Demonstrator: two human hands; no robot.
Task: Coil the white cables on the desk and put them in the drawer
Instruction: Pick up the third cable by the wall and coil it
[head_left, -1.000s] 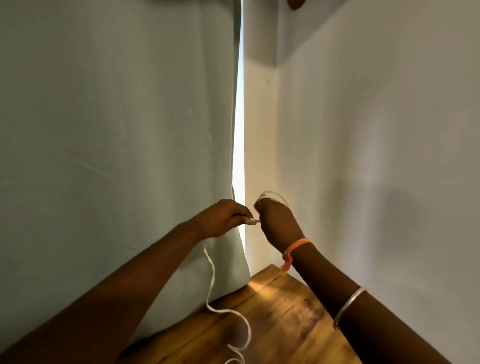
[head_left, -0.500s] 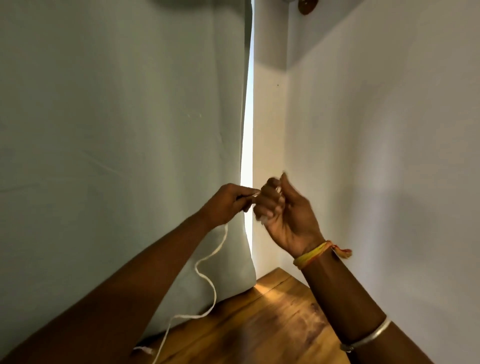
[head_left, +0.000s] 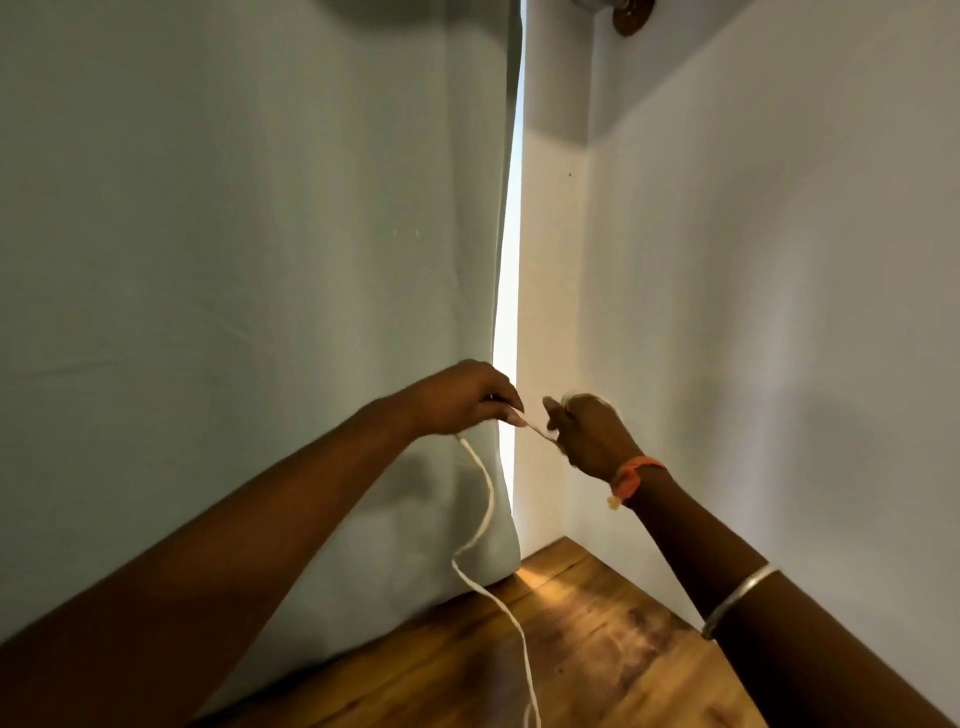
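L hand (head_left: 462, 397) & R hand (head_left: 587, 431) both pinch white cable (head_left: 490, 499) taut betw them; slack trails to desk (head_left: 597, 649)

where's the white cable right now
Head view, mid-frame: the white cable is stretched between the left hand and right hand, beside the curtain; its slack hangs from the left hand over the wooden desk.

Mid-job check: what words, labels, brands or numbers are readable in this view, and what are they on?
None readable. The white cable, curtain, wall, wooden desk, orange wrist thread and metal bangle show no text.
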